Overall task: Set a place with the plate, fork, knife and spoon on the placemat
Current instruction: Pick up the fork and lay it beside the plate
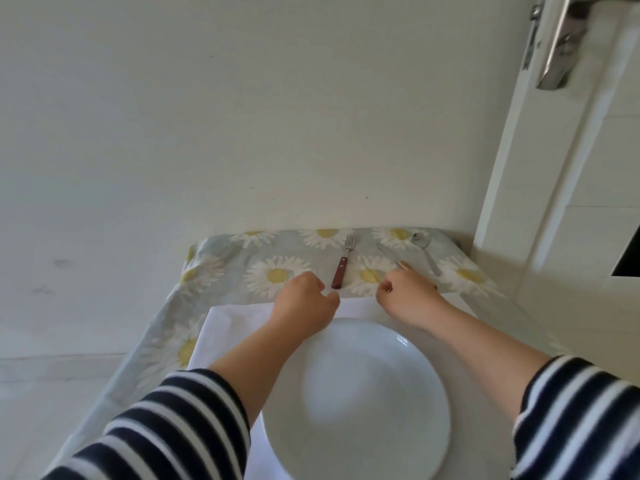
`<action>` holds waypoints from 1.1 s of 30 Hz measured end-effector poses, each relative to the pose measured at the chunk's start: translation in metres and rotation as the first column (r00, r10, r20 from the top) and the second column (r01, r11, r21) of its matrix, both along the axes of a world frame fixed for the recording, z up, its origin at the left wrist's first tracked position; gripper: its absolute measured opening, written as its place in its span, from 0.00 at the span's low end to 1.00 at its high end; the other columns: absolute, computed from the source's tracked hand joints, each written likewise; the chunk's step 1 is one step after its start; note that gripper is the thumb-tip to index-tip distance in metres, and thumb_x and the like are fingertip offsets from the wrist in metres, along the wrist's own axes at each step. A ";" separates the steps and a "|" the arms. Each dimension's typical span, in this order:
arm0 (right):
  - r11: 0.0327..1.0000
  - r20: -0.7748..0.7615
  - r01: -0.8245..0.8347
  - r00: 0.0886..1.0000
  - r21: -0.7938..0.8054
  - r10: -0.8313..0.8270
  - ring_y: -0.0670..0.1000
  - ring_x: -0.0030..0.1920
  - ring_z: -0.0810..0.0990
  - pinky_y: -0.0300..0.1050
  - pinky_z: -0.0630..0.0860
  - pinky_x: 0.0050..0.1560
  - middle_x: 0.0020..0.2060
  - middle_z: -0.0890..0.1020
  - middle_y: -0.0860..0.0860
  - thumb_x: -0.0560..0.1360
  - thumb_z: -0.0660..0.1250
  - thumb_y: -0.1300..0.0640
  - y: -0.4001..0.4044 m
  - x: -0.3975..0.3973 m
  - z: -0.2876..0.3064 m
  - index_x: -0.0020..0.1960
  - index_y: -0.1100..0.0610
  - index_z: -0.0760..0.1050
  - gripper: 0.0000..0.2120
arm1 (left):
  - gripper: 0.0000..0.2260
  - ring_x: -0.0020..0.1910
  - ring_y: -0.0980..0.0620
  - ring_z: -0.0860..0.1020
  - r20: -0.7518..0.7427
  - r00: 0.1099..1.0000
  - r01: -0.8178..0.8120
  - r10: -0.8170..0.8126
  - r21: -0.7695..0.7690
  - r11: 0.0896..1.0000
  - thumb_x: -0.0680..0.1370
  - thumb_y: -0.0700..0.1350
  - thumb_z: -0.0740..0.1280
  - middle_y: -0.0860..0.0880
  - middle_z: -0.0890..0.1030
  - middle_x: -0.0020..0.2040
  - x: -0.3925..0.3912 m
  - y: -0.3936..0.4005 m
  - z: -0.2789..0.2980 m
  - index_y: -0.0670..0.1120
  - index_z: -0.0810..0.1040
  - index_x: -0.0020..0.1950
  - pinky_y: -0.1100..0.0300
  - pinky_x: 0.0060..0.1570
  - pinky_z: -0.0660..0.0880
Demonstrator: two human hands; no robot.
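- The white plate (356, 400) sits on the white placemat (235, 327); placemat cloth shows bare on the plate's left and along its far edge.
- The left hand (304, 301) reaches past the plate's far-left rim, fingers curled into a loose fist over the placemat's far edge; it holds nothing that can be seen.
- The fork (343, 263), with a reddish-brown handle, lies beyond the plate on the daisy-print tablecloth (225, 268), tines toward the wall (242, 116), just beside the left hand's knuckles with a small gap between.
- The right hand (410, 294) lies past the plate's far-right rim, fingers bent down at the handle end of the knife (388, 254); whether they pinch it cannot be told.
- The knife blade runs away from the plate, toward the wall.
- The spoon (425, 249) lies farther right than the knife, near the table's far-right corner, untouched.
- Beyond the plate the table ends at the wall; a white door (568, 161) stands close on the right.
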State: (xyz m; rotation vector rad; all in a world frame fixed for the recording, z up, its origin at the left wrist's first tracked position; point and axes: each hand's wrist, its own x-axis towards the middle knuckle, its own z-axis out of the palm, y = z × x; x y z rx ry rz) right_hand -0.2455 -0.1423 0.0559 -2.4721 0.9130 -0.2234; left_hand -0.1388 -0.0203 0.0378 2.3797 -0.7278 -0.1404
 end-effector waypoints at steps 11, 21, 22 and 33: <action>0.941 0.129 0.033 0.988 0.336 -0.081 0.57 0.52 0.77 0.55 0.76 0.62 0.59 0.79 0.67 0.77 0.56 0.64 -0.039 0.064 -0.014 0.49 0.60 0.72 0.06 | 0.09 0.38 0.50 0.73 -0.053 0.998 -0.023 0.023 -0.002 1.000 0.74 0.49 0.66 0.55 0.67 0.33 0.039 -0.053 -0.013 0.47 0.68 0.45 0.56 0.39 0.73; 0.814 0.210 0.111 0.938 0.570 -0.275 0.62 0.55 0.81 0.59 0.77 0.61 0.52 0.81 0.65 0.78 0.57 0.63 -0.063 0.106 -0.038 0.60 0.72 0.75 0.16 | 0.15 0.49 0.47 0.76 -0.026 0.999 -0.035 0.037 0.053 0.998 0.75 0.48 0.65 0.44 0.77 0.56 0.060 -0.084 -0.032 0.41 0.75 0.58 0.58 0.42 0.70; 0.782 0.219 0.122 0.923 0.611 -0.315 0.62 0.53 0.82 0.59 0.78 0.59 0.48 0.81 0.64 0.78 0.58 0.63 -0.065 0.110 -0.040 0.59 0.72 0.75 0.16 | 0.15 0.51 0.46 0.76 -0.029 0.999 -0.037 0.039 0.057 0.998 0.75 0.48 0.65 0.44 0.77 0.56 0.061 -0.085 -0.033 0.41 0.75 0.58 0.58 0.42 0.70; 0.639 0.220 0.067 0.907 0.766 -0.359 0.55 0.32 0.75 0.48 0.78 0.42 0.32 0.74 0.58 0.75 0.56 0.71 -0.066 0.126 -0.034 0.35 0.62 0.71 0.13 | 0.06 0.25 0.52 0.67 -0.170 0.985 -0.003 0.012 0.054 0.999 0.70 0.42 0.65 0.49 0.69 0.26 0.072 -0.089 -0.033 0.42 0.77 0.36 0.63 0.23 0.61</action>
